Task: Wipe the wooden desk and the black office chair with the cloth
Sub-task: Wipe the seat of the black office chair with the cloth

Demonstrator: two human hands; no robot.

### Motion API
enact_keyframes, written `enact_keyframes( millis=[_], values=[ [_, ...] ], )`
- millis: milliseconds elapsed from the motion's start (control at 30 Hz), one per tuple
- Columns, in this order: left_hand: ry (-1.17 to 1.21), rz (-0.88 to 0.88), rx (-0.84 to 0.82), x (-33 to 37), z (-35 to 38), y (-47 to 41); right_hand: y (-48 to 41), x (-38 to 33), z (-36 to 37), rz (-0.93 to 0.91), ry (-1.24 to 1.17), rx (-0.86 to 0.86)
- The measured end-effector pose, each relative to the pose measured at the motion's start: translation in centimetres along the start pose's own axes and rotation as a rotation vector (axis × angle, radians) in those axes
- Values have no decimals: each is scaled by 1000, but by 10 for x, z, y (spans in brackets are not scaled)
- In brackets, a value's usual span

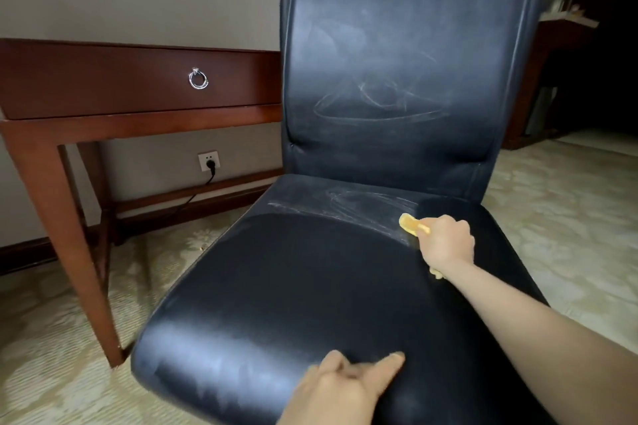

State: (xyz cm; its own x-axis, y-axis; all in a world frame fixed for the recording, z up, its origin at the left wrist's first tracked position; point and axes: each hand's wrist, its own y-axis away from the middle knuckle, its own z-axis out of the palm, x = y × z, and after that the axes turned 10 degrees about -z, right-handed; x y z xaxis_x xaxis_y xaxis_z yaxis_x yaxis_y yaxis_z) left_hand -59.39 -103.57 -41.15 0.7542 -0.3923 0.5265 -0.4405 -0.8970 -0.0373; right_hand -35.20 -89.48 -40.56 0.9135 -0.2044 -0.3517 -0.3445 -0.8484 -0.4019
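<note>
One black leather office chair [310, 286] with a tall back, facing the camera, on pale patterned carpet [51, 373]. One small yellow cloth [409, 223], at the rear right of the seat just below the backrest. Two bare hands. The right hand [445, 241] is reached far forward, arm nearly straight, knuckles up; its fingers [448, 222] are curled round the cloth and press it to the leather, one yellow end sticking out on the left, another scrap showing under the wrist. Pale smear marks arc across the rear of the seat and the lower backrest. The left hand [341, 386] rests on the seat's front part, fingers loosely bent, thumb stretched flat, holding nothing. One reddish-brown wooden counter [103, 79] behind the chair on the left, against the wall, with one drawer and one silver ring pull [198, 79]. One white wall socket [208, 161] beneath it, one black plug in it.
</note>
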Motion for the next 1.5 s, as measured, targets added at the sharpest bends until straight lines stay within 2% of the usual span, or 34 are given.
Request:
enact_keyframes(
  millis=[67, 100, 200, 333, 433, 567, 767, 967, 1067, 1200, 1300, 1367, 1500],
  values=[
    [-193, 148, 216, -2, -10, 2, 4, -20, 7, -48, -16, -36],
    [-290, 139, 230, -9, -21, 2, 9, -30, 11, -119, -20, -75],
    [-350, -104, 140, -35, -34, -5, 32, -59, 19, -378, 7, -129],
    [-282, -266, 162, -65, -49, -7, 71, -79, 12, -595, -95, -158],
    [-257, -344, 101, -80, -56, -7, 103, -79, -3, -711, -181, -152],
    [-297, -400, 44, -91, -52, -8, 149, -68, -22, -810, -203, -31],
    [-452, -380, 84, -91, -51, -9, 187, -18, -33, -656, -125, 157],
    [-560, -321, 131, -83, -48, -7, 178, 49, -48, -359, -102, 224],
    [-564, -280, 154, -75, -45, -2, 157, 91, -52, -166, -101, 325],
    [-586, -255, 140, -61, -41, 6, 120, 128, -55, 122, -42, 276],
    [-697, -221, 110, -47, -32, 15, 98, 130, -58, 286, -12, 282],
    [-763, -198, 90, -35, -24, 19, 87, 122, -57, 310, 28, 223],
    [-802, -221, 51, -6, -10, 26, 65, 86, -46, 150, 31, 68]
  ],
)
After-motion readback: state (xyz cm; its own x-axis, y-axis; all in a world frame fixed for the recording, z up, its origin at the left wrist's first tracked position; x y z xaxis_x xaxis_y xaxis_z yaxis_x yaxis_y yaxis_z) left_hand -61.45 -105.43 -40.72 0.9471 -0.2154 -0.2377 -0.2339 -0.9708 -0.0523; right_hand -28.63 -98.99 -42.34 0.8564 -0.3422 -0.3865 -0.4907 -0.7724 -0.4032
